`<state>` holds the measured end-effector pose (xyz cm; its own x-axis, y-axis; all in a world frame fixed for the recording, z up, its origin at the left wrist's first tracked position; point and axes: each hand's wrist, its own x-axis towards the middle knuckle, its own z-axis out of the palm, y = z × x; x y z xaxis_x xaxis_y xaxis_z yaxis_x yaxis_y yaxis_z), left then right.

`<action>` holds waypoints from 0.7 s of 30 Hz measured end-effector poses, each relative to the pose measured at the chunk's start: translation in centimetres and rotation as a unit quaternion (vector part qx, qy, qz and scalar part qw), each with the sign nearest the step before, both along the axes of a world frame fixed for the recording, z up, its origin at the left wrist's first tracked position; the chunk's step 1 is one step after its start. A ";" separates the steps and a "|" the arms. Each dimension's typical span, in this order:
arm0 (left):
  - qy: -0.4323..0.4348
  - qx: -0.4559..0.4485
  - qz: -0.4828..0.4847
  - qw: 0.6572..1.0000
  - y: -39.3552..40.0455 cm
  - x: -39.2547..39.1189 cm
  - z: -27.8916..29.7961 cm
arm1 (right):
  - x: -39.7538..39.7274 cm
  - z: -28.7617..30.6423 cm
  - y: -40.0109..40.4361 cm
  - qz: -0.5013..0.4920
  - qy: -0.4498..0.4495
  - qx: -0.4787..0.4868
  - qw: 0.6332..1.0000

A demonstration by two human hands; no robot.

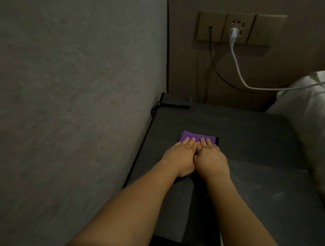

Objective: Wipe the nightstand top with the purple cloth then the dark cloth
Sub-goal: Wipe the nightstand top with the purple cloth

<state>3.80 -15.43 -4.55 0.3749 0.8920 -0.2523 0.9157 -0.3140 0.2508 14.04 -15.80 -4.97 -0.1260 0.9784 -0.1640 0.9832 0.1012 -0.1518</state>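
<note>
Pressing purple cloth flat, left hand, right hand atop

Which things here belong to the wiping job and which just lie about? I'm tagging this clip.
Job: purple cloth, both hands flat on it (left, right), nightstand top.
Lying about: black device at back left corner, white plug and cable, black cable, bedding.

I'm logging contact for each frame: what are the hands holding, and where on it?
Nothing is gripped: the left hand and right hand press flat, fingers extended, on the near part of the purple cloth.
</note>
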 end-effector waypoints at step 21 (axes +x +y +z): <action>0.005 -0.003 0.094 0.996 -1.1 -8.5 -0.2 | -8.6 -0.4 0.7 0.089 0.039 0.003 0.995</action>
